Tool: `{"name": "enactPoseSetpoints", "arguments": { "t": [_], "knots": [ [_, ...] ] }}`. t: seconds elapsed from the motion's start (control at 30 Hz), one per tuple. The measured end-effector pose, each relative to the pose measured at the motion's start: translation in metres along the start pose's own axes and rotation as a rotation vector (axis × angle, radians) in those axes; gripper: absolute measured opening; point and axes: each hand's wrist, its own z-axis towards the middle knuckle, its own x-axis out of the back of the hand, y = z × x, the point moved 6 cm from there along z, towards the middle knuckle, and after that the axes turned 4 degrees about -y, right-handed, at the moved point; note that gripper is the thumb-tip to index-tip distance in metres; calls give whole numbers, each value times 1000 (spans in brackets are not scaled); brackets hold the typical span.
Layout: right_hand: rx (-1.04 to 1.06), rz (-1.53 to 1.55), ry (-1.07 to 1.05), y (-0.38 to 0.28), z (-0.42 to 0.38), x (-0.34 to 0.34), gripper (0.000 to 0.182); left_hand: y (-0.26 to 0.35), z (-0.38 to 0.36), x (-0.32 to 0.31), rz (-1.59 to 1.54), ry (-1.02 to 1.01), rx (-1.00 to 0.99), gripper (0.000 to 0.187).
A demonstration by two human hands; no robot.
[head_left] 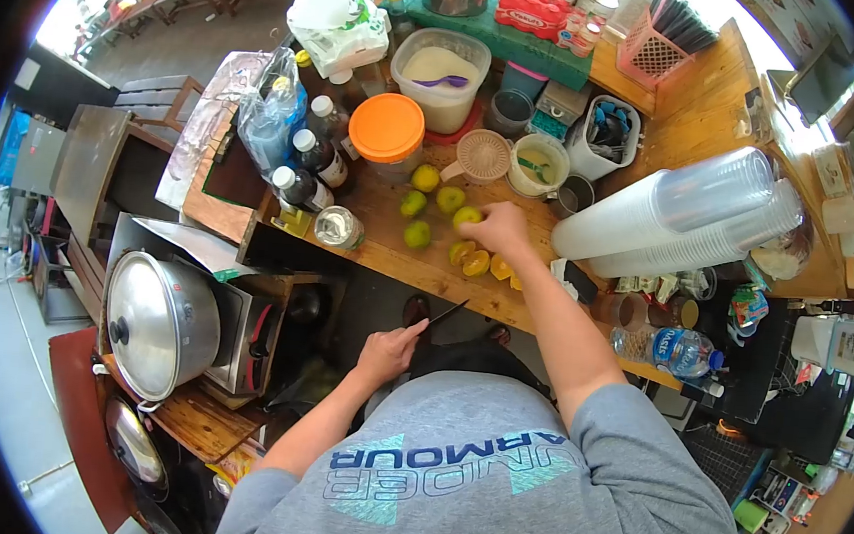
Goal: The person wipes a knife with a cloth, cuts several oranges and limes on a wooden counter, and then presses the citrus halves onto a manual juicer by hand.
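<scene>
My left hand (387,354) is closed on the handle of a knife (448,312), held low in front of the table edge with the blade pointing away from me. Over the wooden table, my right hand (499,230) has its fingers closed on a green-skinned orange (467,217). Several whole green oranges (416,233) lie to the left of it, one of them yellower (425,177). Just below my right hand, cut orange halves (476,262) show their orange flesh near the table's front edge.
Behind the fruit stand a juicer (484,156), a green-handled jug (537,165) and an orange-lidded tub (387,128). Dark bottles (303,188) and a glass jar (339,228) are at left. Stacked plastic cups (667,211) lie at right. A large pot (162,324) sits lower left.
</scene>
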Motion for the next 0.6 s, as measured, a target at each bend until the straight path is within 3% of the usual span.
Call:
{"name": "enactPoseSetpoints", "arguments": {
  "t": [0.07,0.13,0.2,0.33,0.43,0.5,0.6],
  "knots": [
    [-45,369,185,37,-25,27,44,8,20,-13,-42,-42,-53,43],
    [-183,849,151,86,-60,28,35,21,45,-36,4,-213,-131,46],
    [-225,1137,263,135,-94,14,35,28,69,-57,47,-292,-159,45],
    [-425,1257,357,202,-140,-25,35,41,101,-88,145,-371,-143,50],
    [-400,1315,515,212,-155,-41,32,46,114,-94,173,-391,-84,54],
    [-269,1158,733,215,-163,-39,34,50,119,-94,203,-381,-78,57],
    [-197,942,723,214,-176,-45,37,49,130,-95,241,-346,-62,57]
  ]
}}
